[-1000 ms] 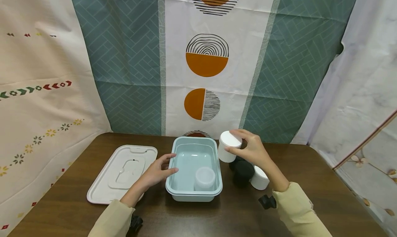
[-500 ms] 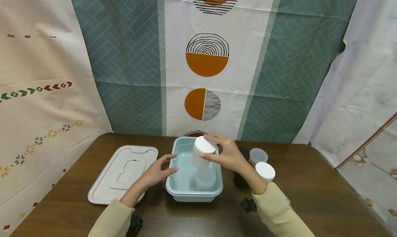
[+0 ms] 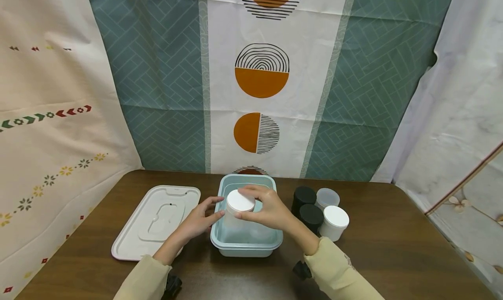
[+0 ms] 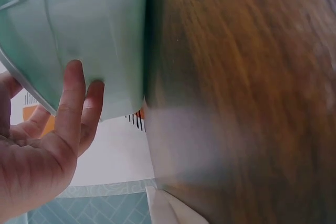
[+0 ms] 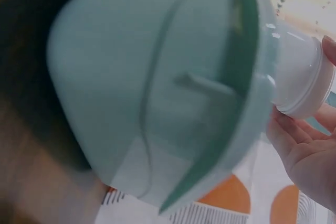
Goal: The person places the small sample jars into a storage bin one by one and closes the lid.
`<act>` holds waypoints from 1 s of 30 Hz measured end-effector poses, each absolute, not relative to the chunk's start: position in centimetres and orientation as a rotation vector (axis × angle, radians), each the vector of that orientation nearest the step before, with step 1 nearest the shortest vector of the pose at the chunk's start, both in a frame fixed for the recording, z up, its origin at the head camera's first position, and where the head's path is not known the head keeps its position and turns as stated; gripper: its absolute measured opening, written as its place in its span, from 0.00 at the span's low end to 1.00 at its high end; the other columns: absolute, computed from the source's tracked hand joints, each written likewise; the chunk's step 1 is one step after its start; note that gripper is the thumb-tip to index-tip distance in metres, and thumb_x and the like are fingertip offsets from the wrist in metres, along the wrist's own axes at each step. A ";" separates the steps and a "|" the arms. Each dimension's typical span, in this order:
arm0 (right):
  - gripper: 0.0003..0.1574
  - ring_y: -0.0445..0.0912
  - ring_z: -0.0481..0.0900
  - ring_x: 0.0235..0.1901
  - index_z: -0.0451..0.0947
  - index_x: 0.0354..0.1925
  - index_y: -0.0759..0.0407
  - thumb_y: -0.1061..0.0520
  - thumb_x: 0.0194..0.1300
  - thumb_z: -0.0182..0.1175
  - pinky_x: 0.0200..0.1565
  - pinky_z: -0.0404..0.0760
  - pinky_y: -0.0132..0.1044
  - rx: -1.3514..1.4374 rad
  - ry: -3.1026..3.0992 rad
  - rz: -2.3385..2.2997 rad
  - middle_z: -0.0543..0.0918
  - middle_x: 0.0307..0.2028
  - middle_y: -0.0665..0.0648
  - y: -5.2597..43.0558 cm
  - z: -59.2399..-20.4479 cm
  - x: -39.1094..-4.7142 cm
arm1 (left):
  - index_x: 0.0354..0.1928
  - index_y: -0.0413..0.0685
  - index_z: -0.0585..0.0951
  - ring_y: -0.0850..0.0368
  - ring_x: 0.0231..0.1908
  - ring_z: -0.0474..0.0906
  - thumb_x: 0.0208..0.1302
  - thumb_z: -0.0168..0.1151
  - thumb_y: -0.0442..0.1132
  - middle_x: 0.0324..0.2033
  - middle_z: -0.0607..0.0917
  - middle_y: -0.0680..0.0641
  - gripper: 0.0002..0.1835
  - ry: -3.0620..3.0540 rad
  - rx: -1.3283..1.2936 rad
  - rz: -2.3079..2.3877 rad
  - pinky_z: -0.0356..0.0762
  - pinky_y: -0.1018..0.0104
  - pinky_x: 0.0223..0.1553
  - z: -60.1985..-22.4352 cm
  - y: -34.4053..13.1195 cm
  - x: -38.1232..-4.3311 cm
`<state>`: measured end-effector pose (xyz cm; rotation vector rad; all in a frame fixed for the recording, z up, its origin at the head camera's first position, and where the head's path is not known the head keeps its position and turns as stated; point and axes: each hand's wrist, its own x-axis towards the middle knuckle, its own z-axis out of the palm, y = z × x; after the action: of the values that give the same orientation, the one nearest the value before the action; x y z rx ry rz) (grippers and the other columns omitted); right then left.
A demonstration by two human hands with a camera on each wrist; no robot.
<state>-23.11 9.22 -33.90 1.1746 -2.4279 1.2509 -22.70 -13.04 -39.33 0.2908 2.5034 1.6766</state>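
A light blue plastic bin (image 3: 246, 252) stands on the table, the left hand (image 3: 196, 223) at its left rim. Two fingertips of that hand (image 4: 47, 150) rest against the bin's outer wall (image 4: 100, 40) in the left wrist view, extended rather than wrapped round it. Above the left part of the bin, the right hand (image 3: 271, 209) grips a jar with a white lid (image 3: 240, 200) between thumb and fingers. The right wrist view shows the jar's pale body (image 5: 296, 66) beyond the rim. A translucent round container (image 3: 261, 234) inside the bin is mostly hidden by the right hand.
Right of the bin stand two black-lidded jars (image 3: 304, 197), a jar with a translucent lid (image 3: 328, 197) and another white-lidded jar (image 3: 334, 222), close together. A flat white lid (image 3: 131, 232) lies on the brown table (image 3: 393, 247) to the left. Patterned cloth (image 3: 259, 25) hangs behind.
The right hand has carried the white-lidded jar leftward from beside the bin to above its left part, and lower. More of the jars on the right now show. The left hand stays put.
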 end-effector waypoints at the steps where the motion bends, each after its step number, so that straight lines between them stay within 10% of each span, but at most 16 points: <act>1: 0.33 0.48 0.75 0.49 0.74 0.53 0.65 0.53 0.50 0.69 0.43 0.76 0.34 1.178 -2.440 1.256 0.77 0.51 0.58 9.1 -34.1 -23.1 | 0.61 0.47 0.66 0.40 0.54 0.70 0.63 0.57 0.45 0.57 0.69 0.35 0.26 2.507 0.293 1.679 0.78 0.55 0.31 -39.4 -13.0 -22.7; 30: 0.36 0.45 0.75 0.51 0.76 0.51 0.61 0.45 0.46 0.71 0.57 0.67 0.45 1.325 -2.635 0.746 0.79 0.49 0.56 7.6 -37.5 -22.8 | 0.58 0.41 0.69 0.39 0.53 0.72 0.64 0.55 0.42 0.53 0.74 0.34 0.22 2.631 0.352 1.662 0.78 0.55 0.37 -39.9 -12.8 -23.1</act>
<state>-22.82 7.65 -37.55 1.3249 -2.6354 0.7458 -23.06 -12.77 -39.93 0.3523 2.6307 1.6615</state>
